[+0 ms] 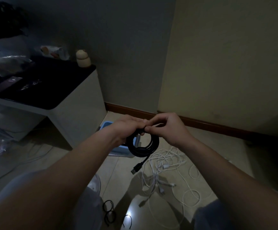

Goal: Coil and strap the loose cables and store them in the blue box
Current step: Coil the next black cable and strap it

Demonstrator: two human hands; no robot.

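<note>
dim floor; cable coil between hands

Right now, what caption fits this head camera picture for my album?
Left hand and right hand hold a coiled black USB cable near the blue box, white cables tangled on the floor.

The room is dim. A grey wall stands at the far side and meets a cream wall on the right in a corner, with a reddish-brown skirting board running along the foot of both. The floor is pale tile, and a small bright spot of reflected light shows on it near the viewer. At the left stands a white cabinet with a dark top. A small cream-coloured ornament stands at the top's far corner, and crumpled clear plastic lies further left.
</note>
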